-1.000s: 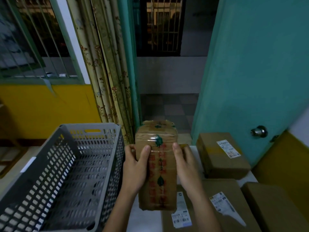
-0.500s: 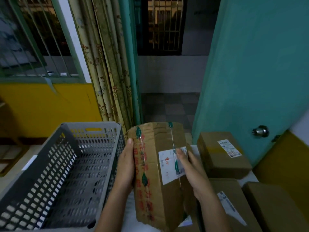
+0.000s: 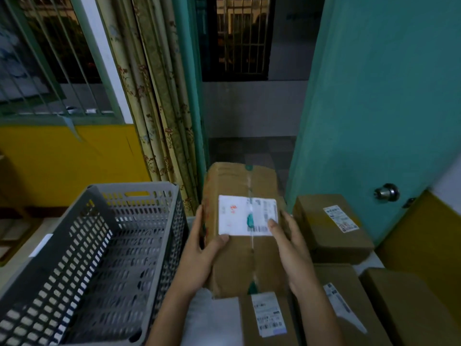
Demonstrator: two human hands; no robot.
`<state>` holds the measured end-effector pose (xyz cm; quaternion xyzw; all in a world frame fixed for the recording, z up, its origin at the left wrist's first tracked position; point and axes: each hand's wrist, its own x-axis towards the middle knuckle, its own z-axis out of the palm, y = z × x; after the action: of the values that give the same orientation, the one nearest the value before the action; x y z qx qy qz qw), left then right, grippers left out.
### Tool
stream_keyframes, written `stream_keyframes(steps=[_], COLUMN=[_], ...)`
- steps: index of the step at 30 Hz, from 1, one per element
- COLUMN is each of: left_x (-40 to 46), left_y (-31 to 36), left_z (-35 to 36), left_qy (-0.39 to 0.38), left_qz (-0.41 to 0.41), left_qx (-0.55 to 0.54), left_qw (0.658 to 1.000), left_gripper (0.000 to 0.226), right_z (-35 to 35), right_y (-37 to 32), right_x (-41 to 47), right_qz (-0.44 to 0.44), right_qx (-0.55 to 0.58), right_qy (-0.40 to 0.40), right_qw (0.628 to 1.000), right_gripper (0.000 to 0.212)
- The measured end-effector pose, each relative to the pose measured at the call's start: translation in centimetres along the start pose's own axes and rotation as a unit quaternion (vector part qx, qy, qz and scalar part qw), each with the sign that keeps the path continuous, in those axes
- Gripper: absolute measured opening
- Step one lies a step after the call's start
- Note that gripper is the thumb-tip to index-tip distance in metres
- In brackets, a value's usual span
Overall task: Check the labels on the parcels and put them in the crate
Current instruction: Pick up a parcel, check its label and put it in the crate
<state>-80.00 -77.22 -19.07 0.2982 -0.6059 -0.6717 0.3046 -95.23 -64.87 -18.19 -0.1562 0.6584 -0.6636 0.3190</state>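
Observation:
I hold a taped brown cardboard parcel (image 3: 239, 260) upright in front of me, its white label (image 3: 247, 216) facing me. My left hand (image 3: 202, 255) grips its left edge, thumb on the front just below the label. My right hand (image 3: 291, 248) grips the right edge, thumb on the label's lower right corner. The grey perforated plastic crate (image 3: 104, 196) stands to the left and has nothing in it.
More labelled cardboard parcels lie on the white table: one at the right back (image 3: 329, 228), one below the held parcel (image 3: 269, 320), others at the right front (image 3: 349, 305) and far right (image 3: 411, 305). A teal door (image 3: 386, 96) stands open at right; a curtain (image 3: 154, 108) hangs behind the crate.
Both hands have turned the parcel from its narrow taped side round to its wide face, so the white label now faces me squarely.

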Motion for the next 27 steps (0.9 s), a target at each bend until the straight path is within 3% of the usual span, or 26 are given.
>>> stream_keyframes(steps=[3,5,9,12,14,17,20,24,27], left_x=[0.9,1.2,1.0,0.2,-0.1,0.3,0.5,1.0,1.1], left_y=[0.5,0.8,0.0,-0.3,-0.5,-0.3,0.2,0.3,0.2], left_z=[-0.8,-1.1,-1.6,-1.6,-1.5,-1.2,-0.5,-0.4,-0.4], left_qy=[0.042,0.036,-0.024,-0.096,-0.11,-0.068,-0.004,0.017,0.026], left_qz=[-0.048,-0.072,-0.017,0.013,0.021,0.026,0.032,0.028,0.012], left_qx=[-0.053,-0.046,-0.043,-0.013,0.008,0.039,0.026,0.081,0.137], left_qw=[0.997,0.996,0.999,0.995,0.994,0.997,0.999,0.996,0.99], left_gripper=[0.1,0.086,0.081,0.1,0.11,0.106,0.087,0.065,0.063], right_z=[-0.9,-0.9,-0.6,-0.4,-0.2,-0.3,-0.2,0.3,0.3], right_y=[0.1,0.3,0.3,0.3,0.4,0.3,0.8,1.5,1.5], right_x=[-0.2,-0.5,0.5,1.3,1.4,0.6,0.1,0.0,0.1], right_qz=[-0.008,-0.002,0.02,0.038,0.04,0.026,-0.003,-0.027,-0.039], right_qx=[0.037,0.064,0.111,0.098,0.102,0.109,0.062,-0.023,-0.039], right_qy=[-0.099,-0.149,-0.069,0.004,0.003,-0.049,-0.091,-0.099,-0.097], right_qw=[0.994,0.987,0.991,0.994,0.994,0.993,0.994,0.994,0.994], right_gripper=[0.059,0.059,0.047,0.027,0.029,0.058,0.075,0.077,0.059])
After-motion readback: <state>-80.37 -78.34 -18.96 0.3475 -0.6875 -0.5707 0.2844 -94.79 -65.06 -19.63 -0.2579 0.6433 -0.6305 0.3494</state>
